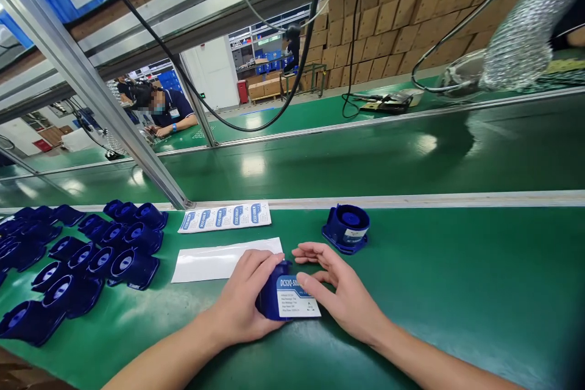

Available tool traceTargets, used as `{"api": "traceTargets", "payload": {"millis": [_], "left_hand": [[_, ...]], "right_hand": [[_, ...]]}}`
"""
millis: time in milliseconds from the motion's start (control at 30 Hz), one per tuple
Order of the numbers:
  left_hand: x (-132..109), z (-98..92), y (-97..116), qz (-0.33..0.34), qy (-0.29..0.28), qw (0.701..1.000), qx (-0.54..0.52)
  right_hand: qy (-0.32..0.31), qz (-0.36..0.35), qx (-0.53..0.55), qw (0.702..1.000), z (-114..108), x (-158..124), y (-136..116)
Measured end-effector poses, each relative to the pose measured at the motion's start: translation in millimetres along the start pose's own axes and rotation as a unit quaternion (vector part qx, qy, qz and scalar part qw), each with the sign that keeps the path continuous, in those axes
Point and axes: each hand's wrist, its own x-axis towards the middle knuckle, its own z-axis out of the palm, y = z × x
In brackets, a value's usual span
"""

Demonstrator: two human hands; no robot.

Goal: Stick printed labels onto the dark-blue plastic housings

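Work on the front of the green desk point(457, 292), well apart from the cluster of dark-blue, round-mouthed plastic housings point(132, 271) at left. Leave the glossy white strip point(205, 265) and the printed label sheet point(223, 218) flat, beyond the hands. Steady with the left hand point(244, 301), fingers clamped around the left side of the held housing point(267, 303); cannot tell whether resting on the desk. Guide with the right hand point(347, 295), fingers spread apart, thumb over the upper part of the blue-and-white DC52Q label point(297, 304); cannot tell whether pinching. Square the label's edges to the housing before pressing, seemingly overhanging at right, then smooth gradually toward that loose-looking end to avoid bubbles.
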Motion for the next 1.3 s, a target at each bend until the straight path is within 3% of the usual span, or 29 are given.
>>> {"api": "traceTargets", "payload": {"millis": [100,267,633,967,1133,1300], "left_hand": [[0,3.2,7,0.037,0.000,0.998,0.043],[-1,9.0,12,0.086,0.006,0.991,0.104],[3,5.8,9,0.048,0.008,0.997,0.058],[-1,2.4,11,0.054,-0.002,0.996,0.071],[-1,3.7,12,0.110,0.008,0.989,0.096],[-3,5.8,11,0.118,0.008,0.987,0.108]], "right_hand": [[-0.050,-0.011,0.012,0.999,1,-3,-2],[-0.082,0.025,0.009,0.996,4,-2,-8],[-0.129,0.058,-0.056,0.988,3,-7,-30],[-0.109,0.038,-0.078,0.990,8,-13,-31],[-0.075,0.021,-0.014,0.997,7,-10,-28],[-0.070,0.031,0.080,0.994,6,-2,-21]]}}
